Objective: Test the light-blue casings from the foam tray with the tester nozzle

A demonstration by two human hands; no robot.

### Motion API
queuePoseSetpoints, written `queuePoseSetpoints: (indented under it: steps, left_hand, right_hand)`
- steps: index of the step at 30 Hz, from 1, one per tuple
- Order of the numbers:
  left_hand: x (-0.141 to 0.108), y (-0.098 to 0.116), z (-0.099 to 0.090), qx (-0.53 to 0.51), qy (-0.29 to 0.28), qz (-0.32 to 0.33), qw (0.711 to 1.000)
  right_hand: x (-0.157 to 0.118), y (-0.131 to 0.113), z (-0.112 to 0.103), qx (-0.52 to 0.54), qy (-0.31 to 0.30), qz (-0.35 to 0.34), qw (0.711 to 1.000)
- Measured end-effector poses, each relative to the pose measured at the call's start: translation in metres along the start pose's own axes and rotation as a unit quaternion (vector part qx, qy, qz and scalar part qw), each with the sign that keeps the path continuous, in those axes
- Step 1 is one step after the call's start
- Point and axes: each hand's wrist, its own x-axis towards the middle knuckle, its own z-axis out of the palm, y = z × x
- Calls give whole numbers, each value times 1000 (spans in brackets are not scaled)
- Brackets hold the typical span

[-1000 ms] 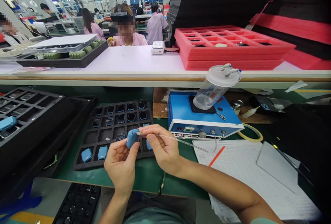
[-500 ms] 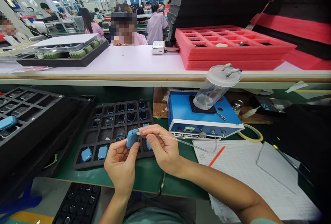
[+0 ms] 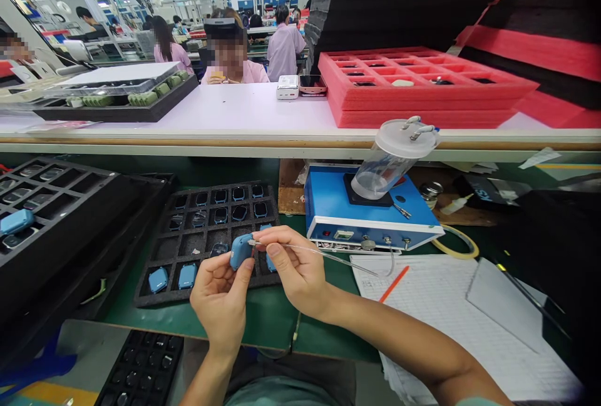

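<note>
Between the thumb and fingers of my left hand [image 3: 220, 290] is a blue watch case [image 3: 241, 252], tilted on edge above the foam tray. My right hand [image 3: 295, 268] pinches the pale end fitting of a clear thin tube [image 3: 338, 256], its tip touching the case's right upper edge. The tube runs right to the front of a blue box-shaped machine [image 3: 370, 206]. Under and behind my hands lies a black foam tray [image 3: 164, 248] with several blue watch cases [image 3: 187, 276] in its pockets. What lies right under my right hand is hidden.
A clear lidded cylinder [image 3: 382, 168] stands on the machine. Paper sheets [image 3: 422, 306] with an orange stick [image 3: 394, 284] lie to the right. Stacked black trays [image 3: 61, 231] rise at left. A white shelf [image 3: 235, 106] carries red foam trays [image 3: 399, 109]. A co-worker [image 3: 237, 71] sits beyond.
Both hands keep nearly the same pose, with the tube tip still against the watch case. The whole view has shifted very slightly.
</note>
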Motion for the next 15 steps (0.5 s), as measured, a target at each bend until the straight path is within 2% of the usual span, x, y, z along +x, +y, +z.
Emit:
queuePoseSetpoints:
  steps: [15]
  left_hand:
    - [1,-2,-1,-4,-1,-7,1000]
  right_hand:
    - [0,1,0,-6,0,4,1000]
